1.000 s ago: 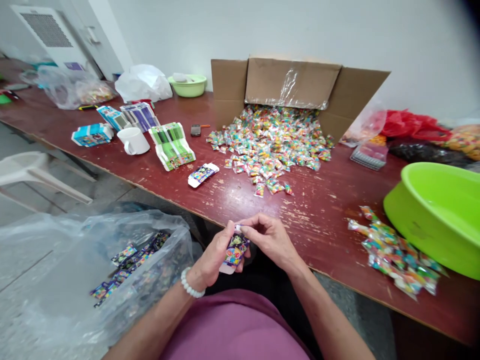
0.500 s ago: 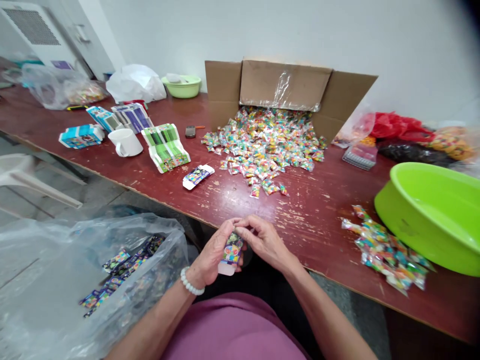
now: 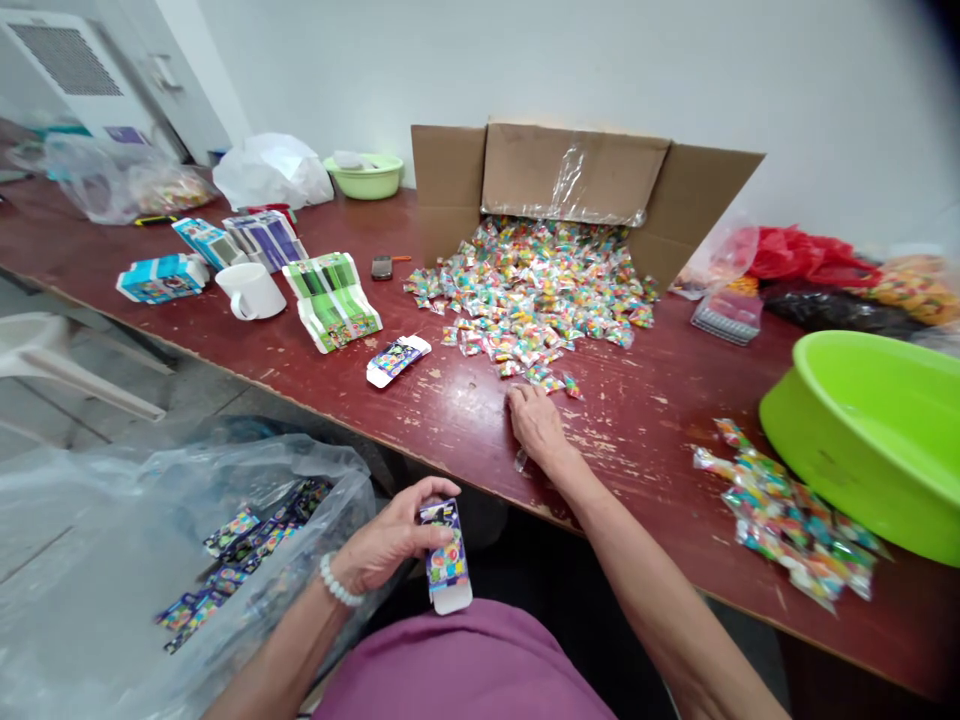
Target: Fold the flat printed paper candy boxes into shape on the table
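Observation:
My left hand (image 3: 401, 540) grips a small printed cardboard box (image 3: 448, 560), its thumb across the front. The box is upright, with a white flap hanging at its lower end. My right hand (image 3: 534, 420) rests on the table with bent fingers, at the near edge of a heap of small clear candy packets (image 3: 540, 290). A shiny clear scrap (image 3: 520, 460) shows beneath its palm; what the fingertips hold is hidden. Another printed box (image 3: 397, 360) lies on the table, left of that hand.
A cardboard carton (image 3: 574, 175) lies open behind the heap. At right stand a green basin (image 3: 847, 450) and loose packets (image 3: 787, 520). A white mug (image 3: 251, 292) and a green display box (image 3: 332, 300) are at left. A plastic bag (image 3: 90, 560) below holds printed boxes.
My right hand has left the box and reached forward to the heap's near edge. My left hand, still holding the box, has moved down and slightly left.

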Available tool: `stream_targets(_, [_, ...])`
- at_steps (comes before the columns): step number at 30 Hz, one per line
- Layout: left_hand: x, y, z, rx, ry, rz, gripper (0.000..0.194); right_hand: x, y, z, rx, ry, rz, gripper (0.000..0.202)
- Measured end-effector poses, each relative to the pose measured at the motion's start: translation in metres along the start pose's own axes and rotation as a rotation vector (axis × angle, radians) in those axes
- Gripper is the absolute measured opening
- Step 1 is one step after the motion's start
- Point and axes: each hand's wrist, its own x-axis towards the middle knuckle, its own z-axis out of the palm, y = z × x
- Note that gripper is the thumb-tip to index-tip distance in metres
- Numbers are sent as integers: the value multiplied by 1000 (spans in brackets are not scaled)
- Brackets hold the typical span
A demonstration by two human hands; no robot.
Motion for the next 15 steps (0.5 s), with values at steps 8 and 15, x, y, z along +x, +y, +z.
stream_targets(8, [-1,10,-15,-31,219,100,37,-35,-14,-36,330,197,169,27])
stream_targets(15, [-1,19,3,-288,188,196,54,-82,-62,-53,1131,126,341,20])
